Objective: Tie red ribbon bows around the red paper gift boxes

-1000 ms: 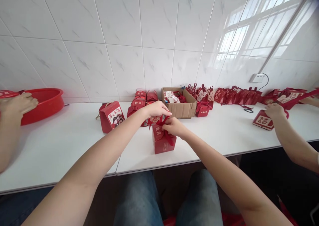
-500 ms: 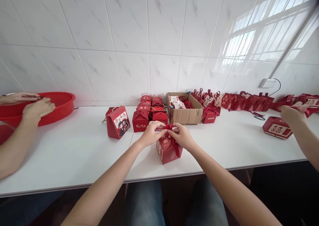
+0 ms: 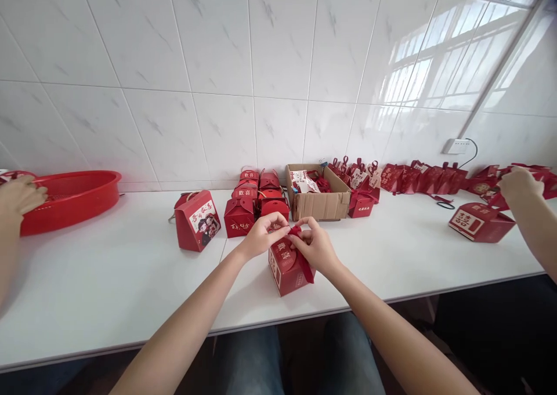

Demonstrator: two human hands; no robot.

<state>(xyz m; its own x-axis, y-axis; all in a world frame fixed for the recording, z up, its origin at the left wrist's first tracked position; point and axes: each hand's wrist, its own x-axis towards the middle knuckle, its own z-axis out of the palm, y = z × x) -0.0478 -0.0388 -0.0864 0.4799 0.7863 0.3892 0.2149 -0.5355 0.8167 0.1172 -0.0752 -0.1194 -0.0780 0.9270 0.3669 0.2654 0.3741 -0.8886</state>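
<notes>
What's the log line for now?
left hand: on red fabric ribbon | right hand: on same ribbon | red cardboard box: beneath both hands

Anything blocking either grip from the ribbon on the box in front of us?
Nothing visible. The left grip and right grip are both at the red ribbon atop the gift box. The cardboard carton stands behind, nearer the wall.
</notes>
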